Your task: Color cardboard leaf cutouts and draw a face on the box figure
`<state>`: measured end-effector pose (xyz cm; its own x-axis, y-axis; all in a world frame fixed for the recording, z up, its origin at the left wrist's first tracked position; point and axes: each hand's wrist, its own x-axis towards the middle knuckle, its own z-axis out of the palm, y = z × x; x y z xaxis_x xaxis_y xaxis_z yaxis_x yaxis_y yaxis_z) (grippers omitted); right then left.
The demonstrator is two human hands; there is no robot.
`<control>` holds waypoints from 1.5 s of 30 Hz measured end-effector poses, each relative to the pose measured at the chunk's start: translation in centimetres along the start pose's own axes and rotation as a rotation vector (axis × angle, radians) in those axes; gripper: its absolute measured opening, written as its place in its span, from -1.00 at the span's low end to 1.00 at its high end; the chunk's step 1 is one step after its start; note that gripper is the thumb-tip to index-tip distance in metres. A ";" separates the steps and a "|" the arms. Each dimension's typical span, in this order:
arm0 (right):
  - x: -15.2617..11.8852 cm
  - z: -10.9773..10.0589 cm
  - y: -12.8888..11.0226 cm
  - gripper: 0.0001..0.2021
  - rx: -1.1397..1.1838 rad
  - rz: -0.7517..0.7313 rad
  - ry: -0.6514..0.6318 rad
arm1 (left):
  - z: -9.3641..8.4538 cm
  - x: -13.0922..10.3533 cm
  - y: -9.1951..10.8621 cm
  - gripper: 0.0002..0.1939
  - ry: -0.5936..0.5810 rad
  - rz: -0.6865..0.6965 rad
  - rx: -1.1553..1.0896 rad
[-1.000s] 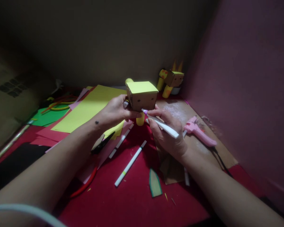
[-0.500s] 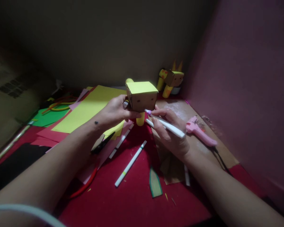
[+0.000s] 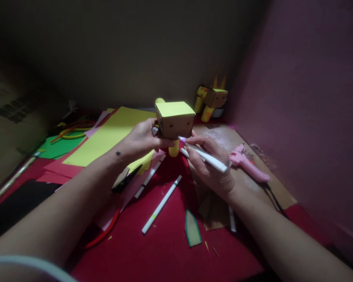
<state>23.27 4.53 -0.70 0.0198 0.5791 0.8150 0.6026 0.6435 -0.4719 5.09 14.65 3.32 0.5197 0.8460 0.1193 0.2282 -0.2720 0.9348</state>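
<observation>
A cardboard animal figure [image 3: 179, 126] with a yellow paper top, two dark dots on its front and a yellow tube leg stands before me. My left hand [image 3: 145, 136] grips the side of its box head, thumb along the lower edge. A grey-tipped pen or marker end shows beside those fingers; its rest is hidden. Pinched in my right hand [image 3: 207, 158] is a white marker [image 3: 210, 157] with a purple collar. Its tip meets or nearly meets the lower front of the box. A second white stick end shows below that hand, and I cannot tell whether it is held.
Red-handled scissors [image 3: 113, 227], another white marker [image 3: 161, 205] and a green-edged cutout [image 3: 193, 229] lie on the red table [image 3: 153, 258]. Yellow paper [image 3: 106, 137] spreads left. A pink glue gun [image 3: 248, 164] rests on cardboard at right. A similar horned figure [image 3: 216, 98] stands behind.
The view has shifted very slightly. Both hands keep their holds, and the marker tip stays at the lower front of the box.
</observation>
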 end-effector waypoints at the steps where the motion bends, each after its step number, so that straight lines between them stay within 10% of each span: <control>1: 0.0 0.0 0.0 -0.93 0.001 -0.007 -0.003 | 0.0 0.0 0.0 -0.61 0.007 -0.003 0.006; 45: 0.1 0.2 0.4 -0.91 0.009 -0.039 0.008 | -0.2 0.0 0.1 -0.54 -0.046 -0.006 -0.003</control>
<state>23.35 4.93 -0.86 0.0032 0.5496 0.8354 0.5962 0.6697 -0.4428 4.95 14.76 3.46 0.5557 0.8256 0.0981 0.2293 -0.2656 0.9364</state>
